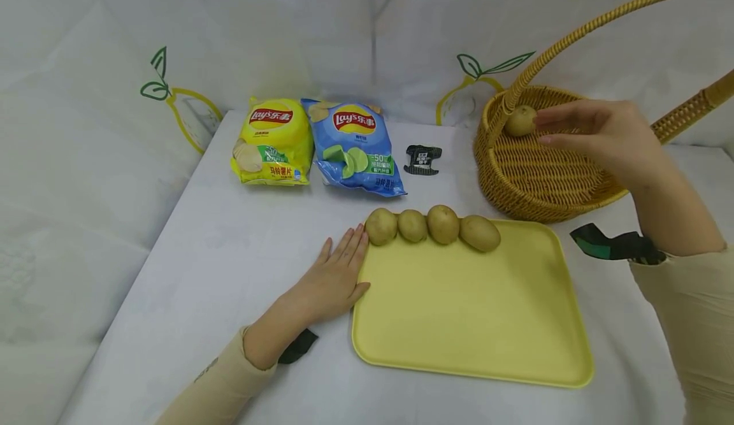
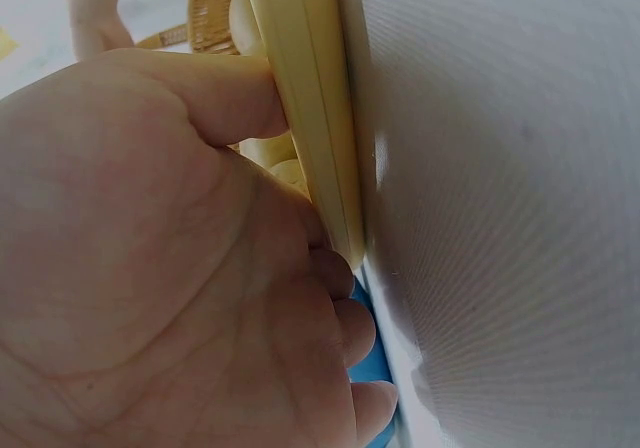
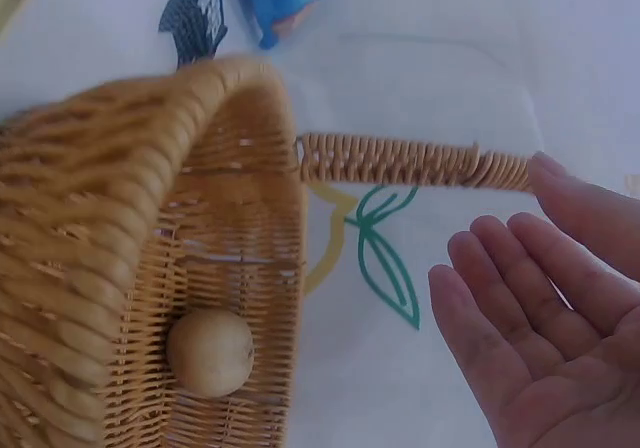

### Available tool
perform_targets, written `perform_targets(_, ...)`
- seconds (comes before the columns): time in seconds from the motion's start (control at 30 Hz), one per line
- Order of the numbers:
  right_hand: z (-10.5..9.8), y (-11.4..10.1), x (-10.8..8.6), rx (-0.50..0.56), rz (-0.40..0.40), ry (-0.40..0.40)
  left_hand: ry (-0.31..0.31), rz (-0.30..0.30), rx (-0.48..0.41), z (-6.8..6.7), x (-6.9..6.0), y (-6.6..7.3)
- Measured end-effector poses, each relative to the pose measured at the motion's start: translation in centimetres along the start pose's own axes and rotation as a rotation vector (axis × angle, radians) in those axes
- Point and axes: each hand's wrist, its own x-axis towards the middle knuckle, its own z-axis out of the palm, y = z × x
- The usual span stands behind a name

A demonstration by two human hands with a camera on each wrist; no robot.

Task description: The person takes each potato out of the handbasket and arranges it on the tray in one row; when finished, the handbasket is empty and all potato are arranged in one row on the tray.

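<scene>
My left hand [image 1: 328,288] lies with its fingers stretched out along the left edge of a yellow tray [image 1: 470,310]. Its thumb touches the tray rim in the left wrist view. Several potatoes [image 1: 443,224] sit in a row along the tray's far edge. Over a wicker basket [image 1: 516,199] at the right, my right hand [image 1: 602,133] is held with nothing between its thumb and fingers. One potato [image 3: 211,353] lies inside the basket, apart from the right hand in the right wrist view.
A yellow bag of chips [image 1: 274,141] and a blue one [image 1: 354,148] lie at the back, left of the basket. Between them and the basket is a small black packet [image 1: 422,160]. The basket's tall handle [image 1: 608,14] arches over its opening.
</scene>
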Motion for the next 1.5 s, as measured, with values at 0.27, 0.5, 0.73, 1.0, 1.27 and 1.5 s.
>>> perform_targets(0.27,-1.2,1.3,2.7,0.004,0.08,0.022,-0.007,-0.006,0.003,0.2,0.1,-0.1)
perform_targets(0.5,-2.0,2.3,4.9,-0.032,0.14,0.029,-0.004,-0.003,0.012,0.1,0.0,-0.1)
perform_targets(0.73,-2.7,4.2,6.9,-0.01,0.206,0.022,-0.002,0.008,0.008,0.2,0.0,-0.1)
perform_targets(1.0,-2.8,7.2,8.5,-0.077,0.254,-0.012,-0.007,0.008,0.008,0.3,0.1,0.0)
perform_targets(1.27,-1.9,7.8,9.6,-0.08,0.282,-0.05,-0.001,0.013,0.013,0.4,0.3,0.1)
perform_targets(1.5,-0.6,7.1,10.6,-0.159,0.267,-0.14,0.013,0.004,0.009,0.2,0.2,-0.1)
